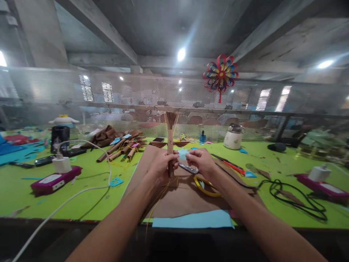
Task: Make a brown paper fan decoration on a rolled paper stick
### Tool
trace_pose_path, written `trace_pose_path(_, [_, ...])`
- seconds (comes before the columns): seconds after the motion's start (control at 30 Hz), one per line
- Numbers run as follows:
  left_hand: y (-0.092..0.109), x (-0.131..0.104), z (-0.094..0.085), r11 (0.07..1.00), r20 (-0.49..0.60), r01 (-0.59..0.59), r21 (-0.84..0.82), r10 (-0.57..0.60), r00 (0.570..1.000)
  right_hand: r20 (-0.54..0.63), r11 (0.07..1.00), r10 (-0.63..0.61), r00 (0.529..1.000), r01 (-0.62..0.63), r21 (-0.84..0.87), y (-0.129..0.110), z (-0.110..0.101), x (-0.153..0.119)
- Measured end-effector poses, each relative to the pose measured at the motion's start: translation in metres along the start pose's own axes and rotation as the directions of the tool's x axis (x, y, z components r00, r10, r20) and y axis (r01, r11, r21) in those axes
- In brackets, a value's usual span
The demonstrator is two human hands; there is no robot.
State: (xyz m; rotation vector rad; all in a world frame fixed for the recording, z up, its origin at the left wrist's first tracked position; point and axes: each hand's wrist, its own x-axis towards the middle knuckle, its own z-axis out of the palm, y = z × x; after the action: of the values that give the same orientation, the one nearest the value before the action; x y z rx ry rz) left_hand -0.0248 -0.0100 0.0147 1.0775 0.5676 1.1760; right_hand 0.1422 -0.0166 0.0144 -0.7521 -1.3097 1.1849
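My left hand is closed around the lower part of a rolled brown paper figure, held upright. The figure has a pleated fan at its top, pleated wings at the sides and yellow string hanging down. In my right hand, thumb and fingertips pinch a light blue paper cutout close beside the figure's stem. Whether the cutout touches the stem I cannot tell. Under my hands lie brown paper sheets and scissors with yellow handles.
Rolled brown paper pieces are heaped at the back left. A red-and-black cutter and a coiled black cable lie right. Purple power strips sit at both sides. A white kettle-like jug stands behind; a blue strip lines the front edge.
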Motion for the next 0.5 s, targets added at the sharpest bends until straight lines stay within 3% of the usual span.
trace_pose_path(0.1, [0.005,-0.002,-0.001,0.998,-0.046,0.030,-0.055,-0.032,0.998,0.012,0.998,-0.053,0.999,0.054,-0.042,-0.001,-0.004,0.000])
trace_pose_path(0.27, [0.010,-0.005,0.002,0.991,-0.027,0.080,-0.106,-0.083,0.996,0.120,0.969,-0.102,0.988,0.126,-0.212,-0.009,-0.010,-0.002])
trace_pose_path(0.37, [0.010,-0.007,0.005,0.992,-0.007,0.111,-0.060,-0.112,0.994,0.180,0.939,-0.103,0.978,0.155,-0.308,-0.013,-0.011,-0.002])
trace_pose_path(0.5, [0.008,-0.008,0.009,0.995,-0.016,0.095,0.027,-0.095,0.995,0.207,0.942,-0.108,0.972,0.167,-0.292,-0.012,-0.012,-0.001])
